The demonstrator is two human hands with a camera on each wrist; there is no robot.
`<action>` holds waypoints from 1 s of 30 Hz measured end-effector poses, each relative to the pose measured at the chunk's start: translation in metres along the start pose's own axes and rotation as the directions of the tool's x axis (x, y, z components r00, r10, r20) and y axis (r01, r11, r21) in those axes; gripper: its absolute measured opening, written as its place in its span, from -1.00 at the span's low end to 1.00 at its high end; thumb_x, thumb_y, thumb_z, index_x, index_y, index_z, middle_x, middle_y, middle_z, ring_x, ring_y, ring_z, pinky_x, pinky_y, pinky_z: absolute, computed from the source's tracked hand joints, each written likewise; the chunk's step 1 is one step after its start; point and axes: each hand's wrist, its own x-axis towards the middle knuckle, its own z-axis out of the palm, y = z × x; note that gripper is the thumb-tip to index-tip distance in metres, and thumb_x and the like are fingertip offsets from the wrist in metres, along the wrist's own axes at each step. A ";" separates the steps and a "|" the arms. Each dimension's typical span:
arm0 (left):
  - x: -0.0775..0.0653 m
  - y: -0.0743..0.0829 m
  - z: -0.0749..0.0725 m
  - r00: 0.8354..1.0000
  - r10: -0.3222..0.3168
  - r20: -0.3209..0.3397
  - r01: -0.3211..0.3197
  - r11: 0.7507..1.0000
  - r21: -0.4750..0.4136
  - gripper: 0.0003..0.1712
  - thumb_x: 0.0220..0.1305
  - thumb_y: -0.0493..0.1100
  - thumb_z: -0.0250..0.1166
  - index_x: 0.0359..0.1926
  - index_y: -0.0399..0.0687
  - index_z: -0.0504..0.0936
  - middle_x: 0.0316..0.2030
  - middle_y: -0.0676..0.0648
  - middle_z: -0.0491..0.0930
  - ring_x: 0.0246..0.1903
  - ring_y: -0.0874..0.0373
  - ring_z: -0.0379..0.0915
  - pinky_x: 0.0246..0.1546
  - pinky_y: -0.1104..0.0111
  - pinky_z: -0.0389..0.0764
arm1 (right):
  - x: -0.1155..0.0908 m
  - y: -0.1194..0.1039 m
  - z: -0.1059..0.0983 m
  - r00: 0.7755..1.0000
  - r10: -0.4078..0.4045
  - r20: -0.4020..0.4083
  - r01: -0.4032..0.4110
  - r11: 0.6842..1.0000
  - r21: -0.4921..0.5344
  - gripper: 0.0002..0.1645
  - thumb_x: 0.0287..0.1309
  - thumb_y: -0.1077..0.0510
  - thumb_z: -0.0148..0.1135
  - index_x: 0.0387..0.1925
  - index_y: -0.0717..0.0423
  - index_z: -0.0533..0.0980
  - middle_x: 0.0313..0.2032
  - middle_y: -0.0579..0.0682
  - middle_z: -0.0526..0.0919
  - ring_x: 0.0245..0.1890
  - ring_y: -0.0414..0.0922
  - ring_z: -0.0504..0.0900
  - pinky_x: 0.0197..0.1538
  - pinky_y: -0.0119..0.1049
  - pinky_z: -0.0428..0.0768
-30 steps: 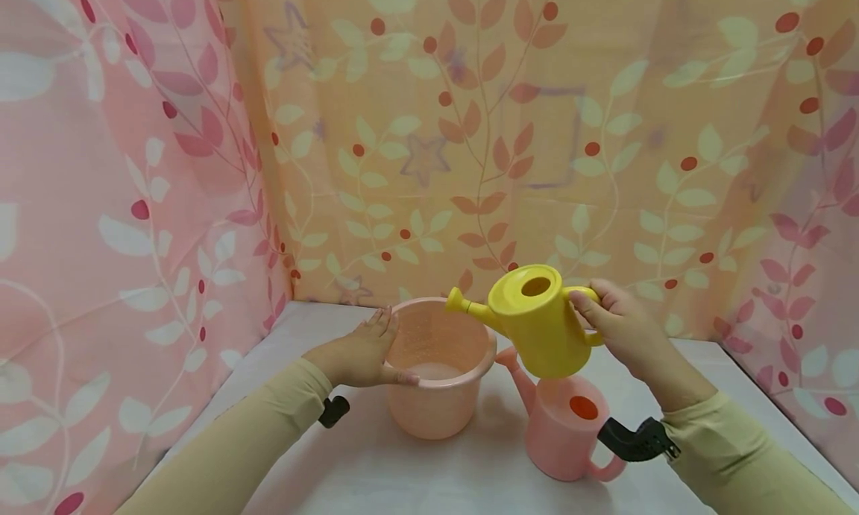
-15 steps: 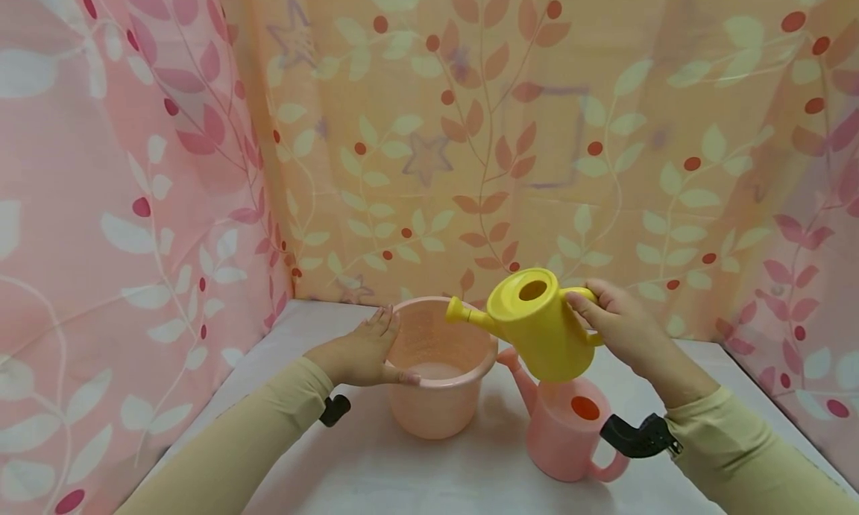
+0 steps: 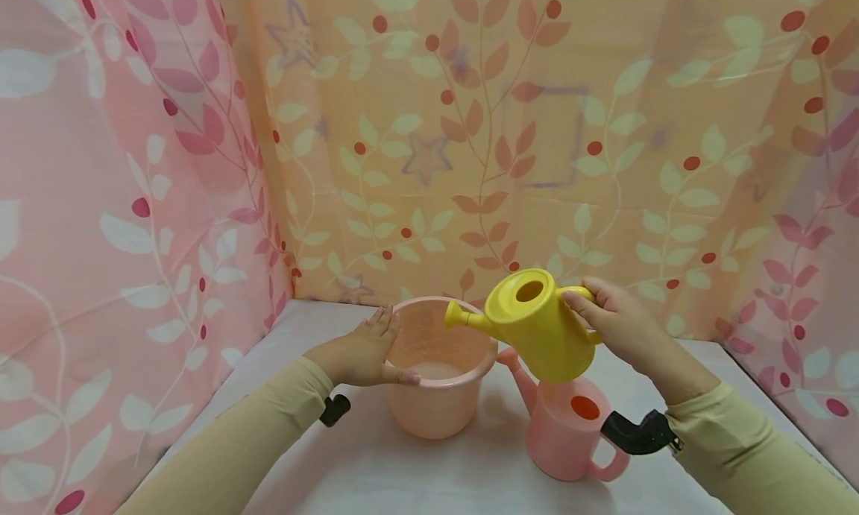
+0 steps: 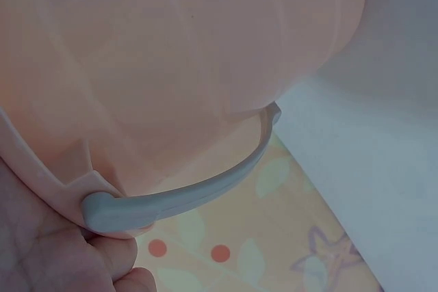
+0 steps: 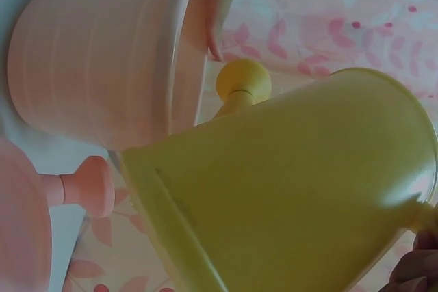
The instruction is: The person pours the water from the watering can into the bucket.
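Observation:
My right hand (image 3: 620,325) grips the handle of a yellow watering can (image 3: 553,336), held in the air and tilted to the left. Its spout (image 3: 463,315) reaches over the opening of a peach plastic bucket (image 3: 436,411). No stream of water shows at the spout. My left hand (image 3: 359,347) rests on the bucket's left rim, fingers spread and straight, thumb lying along the near edge. A grey bucket handle (image 4: 185,200) hangs down in the left wrist view, its hinge beside my left fingers (image 4: 113,254).
A pink watering can (image 3: 564,440) stands on the white tabletop (image 3: 362,478) right of the bucket, directly beneath the yellow can in the head view. Its spout points toward the bucket. Leaf-patterned cloth (image 3: 429,165) encloses the back and both sides.
The yellow watering can has tipped a little further left, its spout lower over the bucket. My left hand and the bucket stay in place.

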 end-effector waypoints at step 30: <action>0.000 0.001 -0.001 1.000 0.013 -0.012 -0.013 1.000 0.004 0.38 -0.32 0.66 -0.20 0.29 -0.32 -0.20 0.29 -0.29 -0.30 0.27 -0.06 -0.43 0.19 0.09 -0.12 | 0.003 -0.007 -0.003 0.999 0.011 0.031 -0.008 0.996 -0.089 -0.59 0.13 -0.14 -0.01 -0.45 0.15 0.37 -0.62 0.04 0.29 -0.55 -0.08 0.32 -0.57 -0.34 0.34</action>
